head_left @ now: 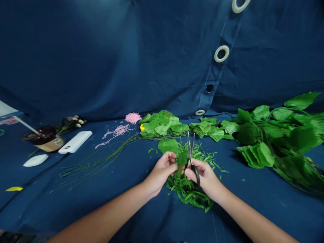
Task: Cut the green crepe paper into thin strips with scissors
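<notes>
My left hand (162, 171) pinches a dark green leaf piece (182, 160) between thumb and fingers. Close on its right, my right hand (204, 175) holds black-handled scissors (189, 145), their blades pointing up and slightly apart. Beneath both hands lies a heap of shredded green strips (191, 195). A single flat green leaf (168, 145) rests just beyond my left hand. Behind the scissors, a pile of green leaves (162, 122) and a smaller leaf stack (201, 128) lie on thin green stems (118, 148).
Leafy stems (291, 131) spread over the right side. Pink shreds (133, 117) lie at the back. On the left are a cup with a straw (49, 141), a white device (76, 141) and a white oval object (35, 160). A blue curtain (101, 60) hangs behind.
</notes>
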Demonstrator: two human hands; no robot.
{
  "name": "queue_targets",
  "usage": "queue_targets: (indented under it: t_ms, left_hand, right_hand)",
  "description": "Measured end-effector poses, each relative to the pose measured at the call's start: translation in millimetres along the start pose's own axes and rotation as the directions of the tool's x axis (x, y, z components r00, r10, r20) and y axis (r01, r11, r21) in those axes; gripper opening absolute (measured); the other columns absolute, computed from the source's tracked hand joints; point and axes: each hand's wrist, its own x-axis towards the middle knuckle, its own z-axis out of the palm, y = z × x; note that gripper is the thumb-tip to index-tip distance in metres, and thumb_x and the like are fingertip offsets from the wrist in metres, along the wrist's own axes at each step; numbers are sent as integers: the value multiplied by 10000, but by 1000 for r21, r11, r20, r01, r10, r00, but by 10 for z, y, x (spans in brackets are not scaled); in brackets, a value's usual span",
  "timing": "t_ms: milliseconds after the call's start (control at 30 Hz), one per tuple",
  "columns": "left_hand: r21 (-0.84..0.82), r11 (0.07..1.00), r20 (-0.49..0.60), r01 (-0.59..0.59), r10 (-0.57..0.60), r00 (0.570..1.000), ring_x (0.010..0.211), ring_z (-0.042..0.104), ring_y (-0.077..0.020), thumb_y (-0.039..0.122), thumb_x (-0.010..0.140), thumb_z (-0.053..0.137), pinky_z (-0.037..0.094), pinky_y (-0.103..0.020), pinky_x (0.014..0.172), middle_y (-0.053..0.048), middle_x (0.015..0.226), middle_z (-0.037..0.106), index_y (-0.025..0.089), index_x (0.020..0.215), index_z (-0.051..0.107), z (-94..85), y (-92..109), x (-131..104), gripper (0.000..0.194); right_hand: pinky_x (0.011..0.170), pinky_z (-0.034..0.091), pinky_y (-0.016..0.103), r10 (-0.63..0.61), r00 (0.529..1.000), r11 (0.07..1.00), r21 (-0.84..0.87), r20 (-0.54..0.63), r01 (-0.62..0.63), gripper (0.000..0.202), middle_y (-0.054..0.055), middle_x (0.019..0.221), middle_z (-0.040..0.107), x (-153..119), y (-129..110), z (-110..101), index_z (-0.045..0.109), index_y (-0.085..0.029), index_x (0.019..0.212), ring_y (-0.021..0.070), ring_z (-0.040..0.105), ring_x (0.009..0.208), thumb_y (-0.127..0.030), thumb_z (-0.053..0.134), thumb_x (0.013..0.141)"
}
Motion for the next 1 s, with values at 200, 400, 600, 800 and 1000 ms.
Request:
queue_targets:
  t_ms: [200, 400, 600, 800, 1000]
  left_hand:
    - [118, 991, 163, -67, 47, 985, 775, 551, -154, 505, 908, 555, 455, -187, 467, -42, 892, 531, 173, 998, 571, -12, 42, -52, 345]
    - [167, 979, 171, -119, 90, 981, 794, 579, -152, 343, 802, 744, 514, -229, 572, -63, 1014, 617, 158, 1052, 609, -51, -28, 1, 339]
    - [153, 984, 68, -89, 79, 995, 818, 630, -180, 293, 790, 755, 527, -277, 683, -111, 995, 705, 107, 1036, 707, -113, 2, 58, 312]
    - [45, 999, 28, -28, 27, 999, 970, 647, -239, 325, 818, 728, 549, -328, 766, -121, 1027, 699, 117, 1024, 697, -61, 67, 22, 294]
    - [85, 996, -152, 5, 8, 988, 558, 550, -103, 431, 819, 704, 475, -230, 496, 1, 746, 598, 150, 878, 628, -71, 53, 49, 297]
  right_hand:
    - [702, 445, 264, -14, 1000, 994, -110, -3, 14, 206, 18, 823, 608, -7, 51, -53, 656, -186, 915, 156, 539, 727, -376, 718, 864]
    - [740, 456, 286, -40, 999, 982, -186, -3, 38, 248, 33, 841, 617, -30, 32, -98, 668, -186, 1018, 185, 570, 784, -411, 647, 915]
    - [705, 459, 262, -69, 997, 987, -149, -40, 62, 271, 65, 949, 680, -34, -13, -126, 661, -188, 1027, 178, 592, 792, -437, 631, 925]
    - [644, 425, 243, -54, 993, 988, -151, -106, 38, 276, 49, 889, 668, -27, -35, -138, 659, -177, 966, 148, 541, 701, -449, 634, 919]
    - [601, 363, 238, 89, 995, 981, -168, -47, -95, 307, 17, 760, 610, -24, -3, -79, 642, -157, 829, 134, 476, 652, -457, 698, 861]
